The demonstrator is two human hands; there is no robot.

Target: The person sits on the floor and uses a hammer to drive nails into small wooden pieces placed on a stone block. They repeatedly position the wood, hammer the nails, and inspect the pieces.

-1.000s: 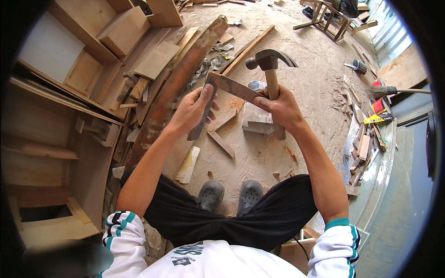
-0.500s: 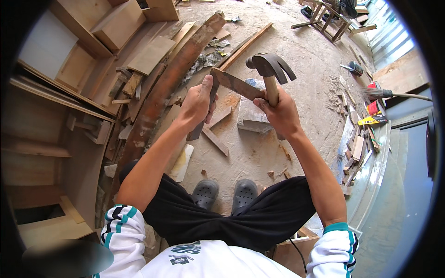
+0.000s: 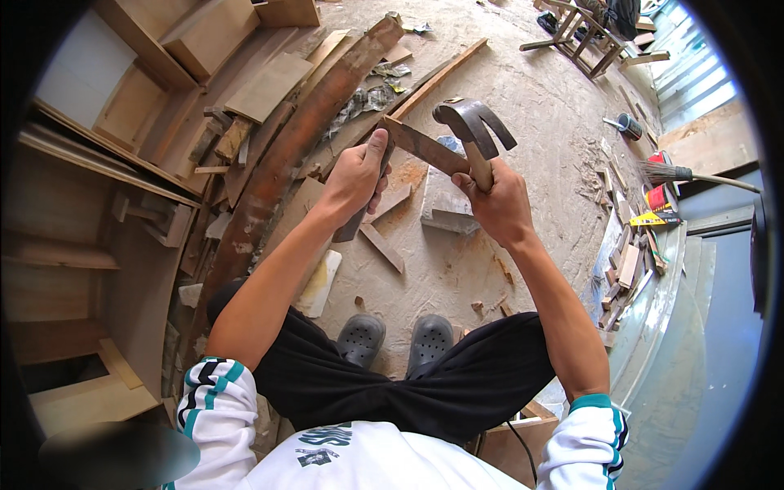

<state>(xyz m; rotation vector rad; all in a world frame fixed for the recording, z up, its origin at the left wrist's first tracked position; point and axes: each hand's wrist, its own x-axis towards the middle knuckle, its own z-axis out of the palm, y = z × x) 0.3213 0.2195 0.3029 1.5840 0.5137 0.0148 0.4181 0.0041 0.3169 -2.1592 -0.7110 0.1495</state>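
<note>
My left hand (image 3: 359, 178) is closed around a dark wooden strip (image 3: 349, 229) that slants down toward me, the thumb near its top. A second flat wooden strip (image 3: 426, 148) meets it at a corner near my left thumb and runs to my right hand. My right hand (image 3: 496, 200) is closed on the wooden handle of a claw hammer (image 3: 469, 124), head up, and also pinches the end of the second strip. How the two strips join is too small to tell. Below, a grey block (image 3: 449, 214) rests on the floor.
Offcuts (image 3: 382, 247) lie on the floor near my shoes (image 3: 361, 339). A long rusty-brown beam (image 3: 273, 184) and stacked boards are on the left beside wooden cabinets (image 3: 61, 245). On the right are a broom (image 3: 665, 171), a scrap pile (image 3: 627, 265) and a can (image 3: 629, 126). A wooden frame (image 3: 576, 41) lies far right.
Both hands have shifted slightly right with the strips and hammer. The hammer head has tilted a little more downward on its claw side. Both grips stay the same.
</note>
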